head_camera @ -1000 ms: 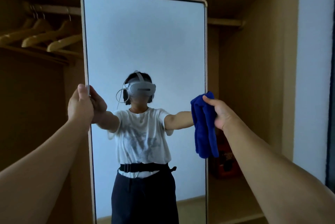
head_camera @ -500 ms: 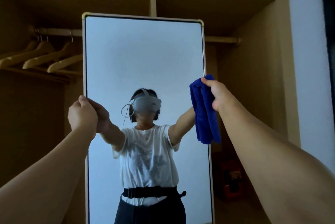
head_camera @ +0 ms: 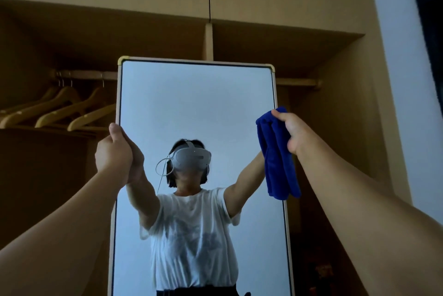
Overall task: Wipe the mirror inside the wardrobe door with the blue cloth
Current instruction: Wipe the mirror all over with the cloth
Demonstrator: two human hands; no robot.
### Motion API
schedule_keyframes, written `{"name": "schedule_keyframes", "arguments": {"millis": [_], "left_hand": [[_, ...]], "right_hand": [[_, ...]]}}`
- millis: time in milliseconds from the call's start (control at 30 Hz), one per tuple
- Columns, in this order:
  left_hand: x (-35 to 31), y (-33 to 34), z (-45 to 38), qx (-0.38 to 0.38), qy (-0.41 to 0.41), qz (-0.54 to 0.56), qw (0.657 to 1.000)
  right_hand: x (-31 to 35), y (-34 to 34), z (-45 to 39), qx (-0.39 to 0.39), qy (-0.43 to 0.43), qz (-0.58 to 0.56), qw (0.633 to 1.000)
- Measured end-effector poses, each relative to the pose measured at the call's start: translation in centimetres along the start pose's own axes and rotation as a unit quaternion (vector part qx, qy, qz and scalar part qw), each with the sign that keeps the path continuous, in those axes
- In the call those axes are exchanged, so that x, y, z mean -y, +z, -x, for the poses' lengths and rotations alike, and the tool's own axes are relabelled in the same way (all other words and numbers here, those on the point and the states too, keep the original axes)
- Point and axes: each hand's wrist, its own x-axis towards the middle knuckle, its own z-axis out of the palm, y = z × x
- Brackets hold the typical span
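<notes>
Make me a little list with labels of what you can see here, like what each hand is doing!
place: open wooden wardrobe
mirror: tall, upright, pale frame
left hand: grips the mirror's left edge
right hand: holds the blue cloth by its top
blue cloth: hangs folded at the mirror's right edge; contact with the glass unclear
hangers: wooden, on the rail at the left, no clothes on them
in the mirror: the person's reflection in a white T-shirt, wearing a headset

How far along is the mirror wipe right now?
Done: the left hand grips the mirror by its left edge, steadying it. In hand: the right hand pinches the blue cloth, hanging at the right edge, not spread on the glass. Left: seemingly all the wiping.
</notes>
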Motion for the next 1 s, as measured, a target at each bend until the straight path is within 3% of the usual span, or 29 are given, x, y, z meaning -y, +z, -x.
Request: {"name": "schedule_keyframes", "arguments": {"millis": [233, 800, 900, 1000], "left_hand": [[0.6, -0.4, 0.6, -0.035, 0.076, -0.051, 0.995], [0.9, 0.3, 0.3, -0.073, 0.067, -0.023, 0.995], [1.0, 0.4, 0.1, -0.077, 0.064, -0.016, 0.995], [1.0, 0.5, 0.0, -0.046, 0.054, 0.014, 0.997]], "right_hand": [[1.9, 1.6, -1.4, -0.021, 0.000, -0.006, 1.000], [9.3, 5.5, -3.6, -0.088, -0.121, -0.007, 0.989], [9.7, 6.7, -4.5, -0.191, -0.230, 0.124, 0.946], [9.9, 7.4, -4.5, -0.265, -0.332, 0.340, 0.839]]}}
